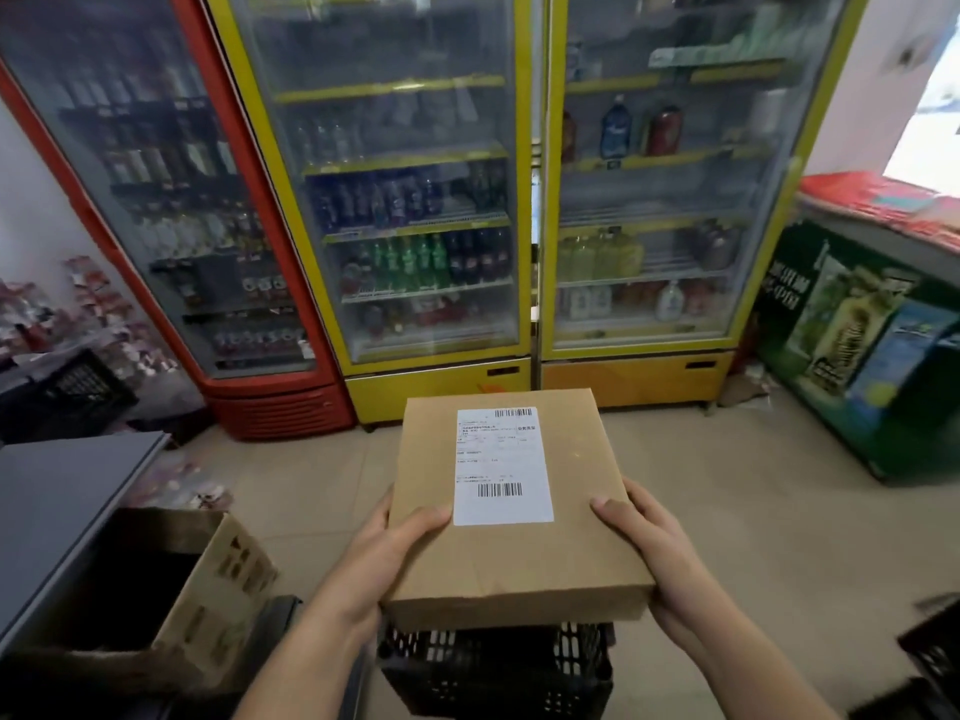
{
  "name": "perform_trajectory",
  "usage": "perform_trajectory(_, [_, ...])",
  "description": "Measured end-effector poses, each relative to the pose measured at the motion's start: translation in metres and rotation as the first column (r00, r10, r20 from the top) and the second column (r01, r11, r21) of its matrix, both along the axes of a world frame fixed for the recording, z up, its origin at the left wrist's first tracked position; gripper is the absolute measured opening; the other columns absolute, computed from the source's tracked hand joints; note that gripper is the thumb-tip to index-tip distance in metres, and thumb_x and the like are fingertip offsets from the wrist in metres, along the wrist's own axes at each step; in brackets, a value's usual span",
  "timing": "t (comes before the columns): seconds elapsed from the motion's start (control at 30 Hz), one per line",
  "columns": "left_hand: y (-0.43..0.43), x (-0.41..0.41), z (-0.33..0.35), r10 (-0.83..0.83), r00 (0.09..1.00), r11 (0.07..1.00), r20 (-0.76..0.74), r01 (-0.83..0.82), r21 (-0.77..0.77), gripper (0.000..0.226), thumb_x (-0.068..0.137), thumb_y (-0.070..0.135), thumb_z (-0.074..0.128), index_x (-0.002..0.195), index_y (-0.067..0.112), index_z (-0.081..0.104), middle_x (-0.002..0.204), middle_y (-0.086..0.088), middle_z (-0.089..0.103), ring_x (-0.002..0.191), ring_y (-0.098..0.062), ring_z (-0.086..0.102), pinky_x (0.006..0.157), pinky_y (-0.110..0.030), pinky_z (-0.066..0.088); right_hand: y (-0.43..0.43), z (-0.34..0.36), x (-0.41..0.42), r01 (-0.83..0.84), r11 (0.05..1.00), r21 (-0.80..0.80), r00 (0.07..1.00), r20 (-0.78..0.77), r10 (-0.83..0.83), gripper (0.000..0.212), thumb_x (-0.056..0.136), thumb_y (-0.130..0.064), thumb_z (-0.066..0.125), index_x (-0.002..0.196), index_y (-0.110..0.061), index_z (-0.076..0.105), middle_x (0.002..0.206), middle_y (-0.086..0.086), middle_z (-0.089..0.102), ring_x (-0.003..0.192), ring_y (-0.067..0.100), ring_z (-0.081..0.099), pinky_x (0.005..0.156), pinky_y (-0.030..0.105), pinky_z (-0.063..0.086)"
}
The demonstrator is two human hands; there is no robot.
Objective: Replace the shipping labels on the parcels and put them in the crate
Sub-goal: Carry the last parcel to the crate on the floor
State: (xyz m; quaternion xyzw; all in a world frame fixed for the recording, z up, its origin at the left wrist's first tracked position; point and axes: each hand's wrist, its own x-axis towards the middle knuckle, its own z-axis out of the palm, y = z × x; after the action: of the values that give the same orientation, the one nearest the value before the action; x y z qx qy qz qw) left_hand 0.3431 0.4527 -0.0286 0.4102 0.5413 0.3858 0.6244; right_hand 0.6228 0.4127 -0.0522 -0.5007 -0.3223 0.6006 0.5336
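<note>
Left hand [384, 553], right hand [655, 553] bare; left forearm [304, 662], right forearm [753, 667] bare down to frame edge.

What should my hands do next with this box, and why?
Probably lower the box straight down into the black crate right beneath it. The left hand and right hand grip its sides, and a white label lies flat on top, so labelling looks done.

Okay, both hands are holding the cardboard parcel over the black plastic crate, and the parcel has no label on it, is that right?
Not quite. The head view shows a white shipping label with barcodes on the cardboard parcel's top face. The rest holds: the left hand and right hand hold it over the black plastic crate.
</note>
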Motion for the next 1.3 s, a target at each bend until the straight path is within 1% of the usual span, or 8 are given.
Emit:
perform_trajectory(0.13, [0.025, 0.016, -0.014, -0.044, 0.999, 0.999, -0.022, 0.043, -0.022, 0.052, 0.08, 0.028, 0.085, 0.128, 0.026, 0.065, 0.109, -0.004, 0.079, 0.099, -0.026, 0.077, 0.085, -0.038, 0.058, 0.016, -0.017, 0.014, 0.032, 0.999, -0.015, 0.999, -0.031, -0.032, 0.055, 0.082, -0.031, 0.082, 0.133, -0.022, 0.063, 0.117, 0.009, 0.076, 0.103, 0.031, 0.075, 0.078, 0.038, 0.057])
perform_trajectory(0.23, [0.05, 0.02, -0.025, -0.067, 0.997, 0.997, -0.031, 0.067, -0.026, 0.042, 0.085, 0.023, 0.079, 0.125, 0.027, 0.066, 0.106, -0.002, 0.08, 0.095, -0.022, 0.077, 0.078, -0.034, 0.058, 0.033, -0.032, 0.014, 0.058, 0.998, -0.034, 0.998, -0.037, -0.059, 0.066, 0.076, -0.037, 0.081, 0.138, -0.023, 0.059, 0.12, 0.006, 0.076, 0.105, 0.03, 0.074, 0.078, 0.037, 0.058])
perform_trajectory(0.37, [0.087, 0.016, -0.045, -0.106, 0.994, 0.994, -0.01, 0.106, -0.033, 0.039, 0.087, 0.019, 0.078, 0.123, 0.028, 0.066, 0.106, 0.0, 0.08, 0.095, -0.019, 0.077, 0.075, -0.031, 0.058, 0.056, -0.057, 0.007, 0.106, 0.992, -0.066, 0.993, -0.038, -0.109, 0.054, 0.087, -0.029, 0.077, 0.138, -0.023, 0.059, 0.123, 0.006, 0.074, 0.108, 0.029, 0.073, 0.082, 0.039, 0.058])
perform_trajectory(0.53, [0.138, 0.002, -0.078, -0.189, 0.982, 0.978, -0.001, 0.189, -0.088, 0.053, 0.082, 0.03, 0.083, 0.129, 0.035, 0.062, 0.113, 0.002, 0.078, 0.104, -0.021, 0.075, 0.094, -0.045, 0.059, 0.088, -0.08, -0.01, 0.157, 0.98, -0.125, 0.985, -0.05, -0.164, 0.056, 0.085, -0.031, 0.081, 0.137, -0.022, 0.061, 0.127, 0.01, 0.072, 0.106, 0.03, 0.073, 0.077, 0.037, 0.061])
perform_trajectory(0.7, [0.17, -0.001, -0.11, -0.22, 0.975, 0.967, 0.016, 0.221, -0.128, 0.05, 0.085, 0.031, 0.082, 0.13, 0.034, 0.06, 0.114, 0.006, 0.078, 0.105, -0.016, 0.075, 0.093, -0.038, 0.058, 0.115, -0.104, -0.018, 0.204, 0.965, -0.164, 0.974, -0.066, -0.217, 0.04, 0.094, -0.021, 0.068, 0.134, -0.019, 0.063, 0.124, 0.014, 0.073, 0.102, 0.031, 0.074, 0.072, 0.034, 0.062])
perform_trajectory(0.93, [0.186, 0.002, -0.153, -0.208, 0.978, 0.957, -0.027, 0.198, -0.213, 0.046, 0.089, 0.023, 0.078, 0.132, 0.025, 0.062, 0.113, 0.005, 0.078, 0.103, -0.013, 0.075, 0.081, -0.026, 0.057, 0.133, -0.157, -0.017, 0.161, 0.945, -0.286, 0.979, -0.077, -0.19, 0.064, 0.077, -0.042, 0.082, 0.135, -0.023, 0.063, 0.127, 0.014, 0.071, 0.113, 0.036, 0.07, 0.098, 0.05, 0.055])
perform_trajectory(1.13, [0.197, 0.006, -0.175, -0.164, 0.98, 0.967, -0.109, 0.137, -0.216, 0.043, 0.088, 0.026, 0.079, 0.126, 0.038, 0.06, 0.108, 0.016, 0.078, 0.097, -0.003, 0.074, 0.072, -0.016, 0.056, 0.153, -0.188, -0.014, 0.153, 0.942, -0.299, 0.985, -0.032, -0.171, 0.061, 0.079, -0.045, 0.08, 0.136, -0.029, 0.062, 0.131, 0.011, 0.07, 0.117, 0.034, 0.069, 0.101, 0.053, 0.054])
perform_trajectory(1.3, [0.202, 0.001, -0.192, -0.118, 0.976, 0.98, -0.185, 0.085, -0.179, 0.04, 0.091, 0.023, 0.077, 0.127, 0.034, 0.063, 0.113, 0.014, 0.077, 0.106, -0.006, 0.072, 0.087, -0.025, 0.053, 0.167, -0.192, -0.014, 0.09, 0.963, -0.252, 0.996, 0.014, -0.09, 0.057, 0.088, -0.042, 0.069, 0.143, -0.033, 0.056, 0.132, 0.002, 0.07, 0.118, 0.028, 0.069, 0.096, 0.046, 0.056])
